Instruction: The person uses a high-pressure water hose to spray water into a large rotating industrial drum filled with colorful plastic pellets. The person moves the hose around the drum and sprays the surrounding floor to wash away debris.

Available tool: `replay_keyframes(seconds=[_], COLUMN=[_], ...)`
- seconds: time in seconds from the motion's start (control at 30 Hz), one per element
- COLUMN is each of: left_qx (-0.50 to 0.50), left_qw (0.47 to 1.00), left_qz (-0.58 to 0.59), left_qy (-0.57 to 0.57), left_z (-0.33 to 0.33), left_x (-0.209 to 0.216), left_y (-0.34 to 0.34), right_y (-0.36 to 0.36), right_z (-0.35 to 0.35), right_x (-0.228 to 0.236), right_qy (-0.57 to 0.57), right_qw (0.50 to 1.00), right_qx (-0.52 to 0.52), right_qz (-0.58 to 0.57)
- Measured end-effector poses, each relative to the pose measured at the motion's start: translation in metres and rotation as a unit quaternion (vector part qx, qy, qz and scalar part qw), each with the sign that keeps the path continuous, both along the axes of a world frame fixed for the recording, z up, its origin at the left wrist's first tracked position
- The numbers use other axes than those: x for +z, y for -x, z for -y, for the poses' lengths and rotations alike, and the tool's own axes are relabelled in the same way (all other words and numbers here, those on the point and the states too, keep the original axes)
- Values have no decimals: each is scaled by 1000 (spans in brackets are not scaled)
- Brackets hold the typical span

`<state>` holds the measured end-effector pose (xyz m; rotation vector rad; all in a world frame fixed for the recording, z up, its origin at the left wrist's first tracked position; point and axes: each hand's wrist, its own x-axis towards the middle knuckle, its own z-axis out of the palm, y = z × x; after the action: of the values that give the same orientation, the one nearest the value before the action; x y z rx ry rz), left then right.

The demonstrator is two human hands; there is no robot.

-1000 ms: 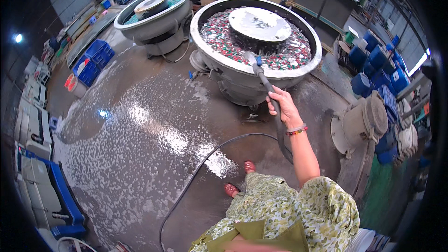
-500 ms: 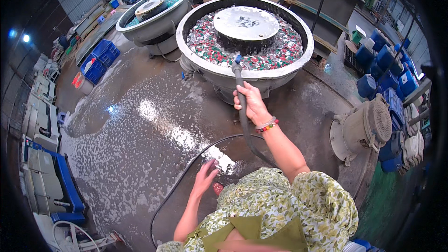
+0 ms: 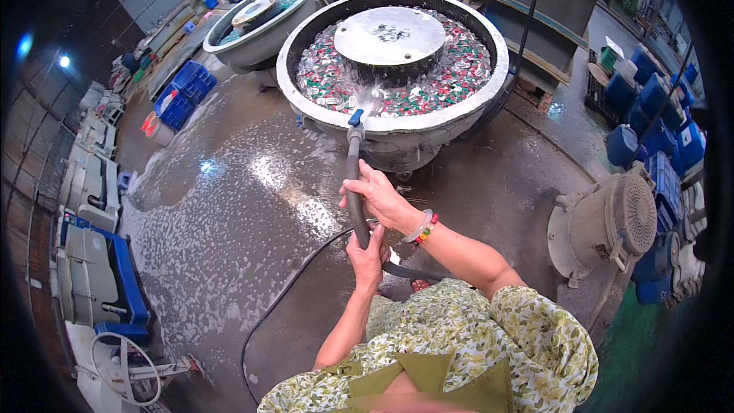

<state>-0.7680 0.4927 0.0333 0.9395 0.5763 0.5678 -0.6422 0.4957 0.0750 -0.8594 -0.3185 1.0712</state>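
Note:
My right hand [image 3: 382, 200], wearing bracelets at the wrist, is closed round a thick dark hose [image 3: 352, 167]. Lower down, my left hand [image 3: 368, 258] also grips it. At the hose's end a valve with a blue lever [image 3: 356, 117] lies over the near rim of a large round tub [image 3: 413, 124]. Water sprays from it into the tub. Many small red, green, white and silvery pieces [image 3: 325, 80] fill the ring around a raised central column with a pale round lid [image 3: 390, 34]. The piece shapes are too small to make out.
A second tub [image 3: 256, 46] stands at the back left. Blue crates [image 3: 183, 92] and machines [image 3: 99, 283] line the left side. Right of me stand a grey drum-shaped machine [image 3: 604, 218] and several blue barrels [image 3: 654, 99]. A thin black hose [image 3: 267, 329] crosses the wet, foamy floor.
My left hand has come up from beside me and taken hold of the hose below my right hand. The nozzle has shifted left along the rim, and water now visibly sprays from it.

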Motion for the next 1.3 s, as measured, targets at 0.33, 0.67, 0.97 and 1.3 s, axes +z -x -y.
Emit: replay_keyframes(seconds=[0.33, 0.67, 0.97, 1.3], left_qx=[95, 106, 73, 103], left_qw=[991, 992, 995, 992], left_qz=[62, 63, 65, 43], left_qy=[-68, -37, -34, -61], left_z=[-22, -23, -5, 17], left_x=[50, 57, 47, 36], left_y=[3, 20, 9, 25], right_y=[-39, 41, 71, -45], right_z=[87, 513, 547, 375], right_x=[-56, -438, -487, -321], right_qy=[141, 725, 680, 523], right_qw=[973, 673, 647, 845], right_qx=[-33, -93, 18, -77], right_qz=[179, 107, 344, 81])
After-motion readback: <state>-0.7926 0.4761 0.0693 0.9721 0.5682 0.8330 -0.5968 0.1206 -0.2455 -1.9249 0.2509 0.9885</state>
